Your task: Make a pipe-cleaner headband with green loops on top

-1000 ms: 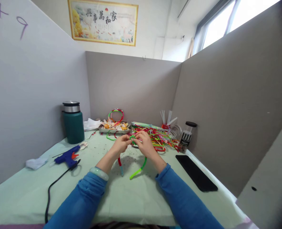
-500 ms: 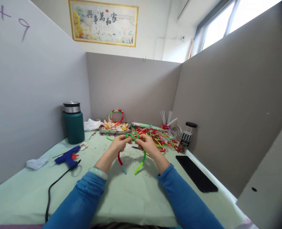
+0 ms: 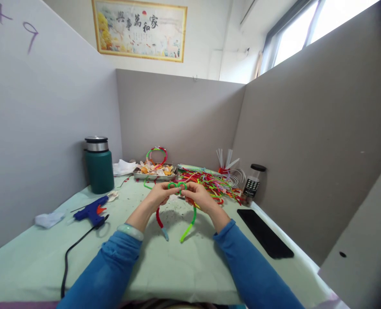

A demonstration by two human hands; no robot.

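Observation:
Above the middle of the table, a pipe-cleaner headband (image 3: 187, 232) hangs with its two curved ends downward, one red to light blue, the other green to yellow-green. Green pipe-cleaner loops (image 3: 182, 184) stand at its top between my hands. My left hand (image 3: 158, 196) pinches the piece from the left side, thumb and fingers pressed together. From the right, my right hand (image 3: 199, 195) pinches it close to the left fingertips. The fingers cover most of the band's top. Behind them lies a pile of coloured pipe cleaners (image 3: 206, 178).
On the left are a green thermos (image 3: 99, 167), a blue glue gun (image 3: 92, 211) with its cord, and white tissue (image 3: 49, 219). A metal tray (image 3: 156, 177) with small pieces and another wrapped band (image 3: 165, 156) stands behind. At right are a black-lidded jar (image 3: 252, 186) and a black flat object (image 3: 264, 234).
Both hands have shifted slightly, with the fingertips closer together around the green loops. The headband's ends hang a little lower and further left.

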